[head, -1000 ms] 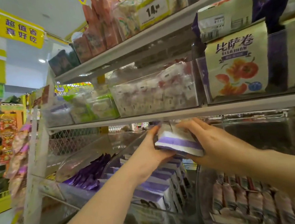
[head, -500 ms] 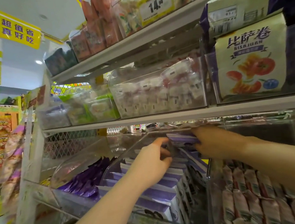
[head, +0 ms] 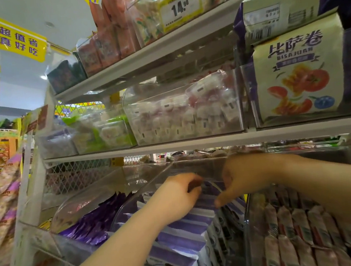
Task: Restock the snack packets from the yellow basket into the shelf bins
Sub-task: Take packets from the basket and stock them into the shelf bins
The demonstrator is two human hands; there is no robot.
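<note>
While both hands reach into the clear plastic shelf bin [head: 153, 183], purple-and-white snack packets [head: 185, 227] lie beneath them. The left hand [head: 176, 198] curls loosely onto the row; whether the right hand [head: 244, 175] grips anything, I cannot tell.

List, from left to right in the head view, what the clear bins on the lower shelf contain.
Dark purple wrappers → white-and-purple packets, where the left hand and right hand are reaching → pink-and-white packets.

Your left hand [head: 176, 198] and right hand [head: 246, 175] sit deep in the middle bin [head: 145, 190], over its row of packets [head: 183, 238]. Left of it lies another bin [head: 81, 204]; right, a bin of stick packs [head: 302, 232]. Above, a shelf [head: 192, 143] carries more bins.
</note>
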